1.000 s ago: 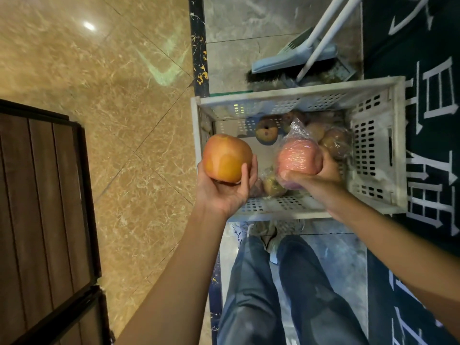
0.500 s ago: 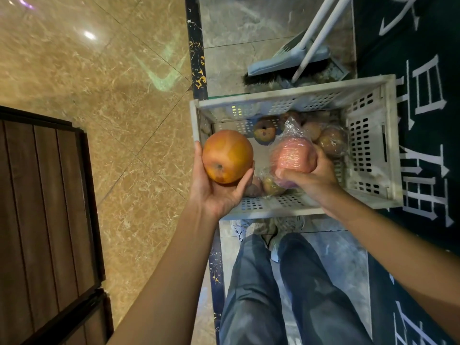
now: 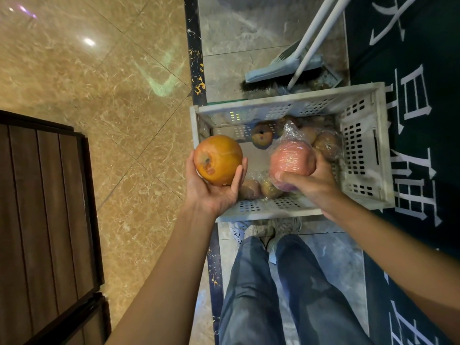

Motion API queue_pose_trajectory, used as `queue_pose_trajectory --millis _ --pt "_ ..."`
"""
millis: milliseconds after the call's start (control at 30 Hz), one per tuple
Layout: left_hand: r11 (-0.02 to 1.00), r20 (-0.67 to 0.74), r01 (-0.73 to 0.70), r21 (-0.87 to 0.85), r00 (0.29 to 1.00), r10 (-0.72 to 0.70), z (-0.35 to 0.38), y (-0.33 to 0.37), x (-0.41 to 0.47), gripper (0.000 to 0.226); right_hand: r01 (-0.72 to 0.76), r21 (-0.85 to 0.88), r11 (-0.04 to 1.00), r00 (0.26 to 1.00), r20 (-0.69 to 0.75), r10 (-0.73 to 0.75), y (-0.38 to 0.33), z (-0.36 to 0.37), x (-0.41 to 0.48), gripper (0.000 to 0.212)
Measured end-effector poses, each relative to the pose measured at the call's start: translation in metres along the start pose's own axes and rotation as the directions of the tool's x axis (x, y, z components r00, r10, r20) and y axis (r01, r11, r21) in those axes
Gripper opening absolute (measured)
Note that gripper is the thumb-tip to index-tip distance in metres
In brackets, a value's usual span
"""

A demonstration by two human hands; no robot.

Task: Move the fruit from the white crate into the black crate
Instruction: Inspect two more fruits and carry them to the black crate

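Note:
The white crate stands on the floor in front of my feet, with several brownish fruits still inside. My left hand cups a large orange fruit palm-up, at the crate's left front corner. My right hand grips a pink fruit wrapped in clear plastic above the crate's inside. No black crate is in view.
A broom and a light-blue dustpan lie just behind the crate. A dark mat with white characters runs along the right. A dark wooden panel sits at the left on the tan marble floor. My legs and shoes are below the crate.
My left hand has turned the orange fruit so its stem end faces up and shifted slightly left. My right hand keeps hold of the wrapped fruit, nearly in place.

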State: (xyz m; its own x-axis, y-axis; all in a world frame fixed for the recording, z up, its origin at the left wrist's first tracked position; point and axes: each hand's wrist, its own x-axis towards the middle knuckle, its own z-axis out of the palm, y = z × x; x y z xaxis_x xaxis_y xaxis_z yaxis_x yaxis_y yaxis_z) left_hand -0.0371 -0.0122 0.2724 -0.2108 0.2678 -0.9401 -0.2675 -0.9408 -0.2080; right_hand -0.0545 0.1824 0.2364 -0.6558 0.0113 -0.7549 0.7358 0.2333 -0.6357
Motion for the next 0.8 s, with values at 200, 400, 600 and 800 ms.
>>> queue_pose_trajectory --millis 200,400,600,800 --pt "1.0 -0.065 0.001 0.011 0.998 0.0 -0.01 0.008 -0.004 0.091 -0.001 0.034 0.999 0.999 0.037 -0.001 -0.009 0.006 -0.006 0.093" --pt "0.99 -0.062 -0.024 0.141 0.998 0.033 -0.023 0.013 -0.012 0.099 -0.412 0.42 0.809 0.841 0.518 0.159 -0.022 0.004 -0.015 0.106" --pt "0.98 -0.002 -0.044 0.193 0.999 0.045 -0.024 0.011 -0.022 0.1 -0.611 0.533 0.586 0.685 0.727 0.053 -0.018 0.006 -0.021 0.1" --pt "0.98 -0.013 -0.042 0.196 0.999 0.045 -0.019 0.008 -0.024 0.091 -0.603 0.523 0.603 0.672 0.74 0.03 -0.016 0.009 -0.022 0.102"
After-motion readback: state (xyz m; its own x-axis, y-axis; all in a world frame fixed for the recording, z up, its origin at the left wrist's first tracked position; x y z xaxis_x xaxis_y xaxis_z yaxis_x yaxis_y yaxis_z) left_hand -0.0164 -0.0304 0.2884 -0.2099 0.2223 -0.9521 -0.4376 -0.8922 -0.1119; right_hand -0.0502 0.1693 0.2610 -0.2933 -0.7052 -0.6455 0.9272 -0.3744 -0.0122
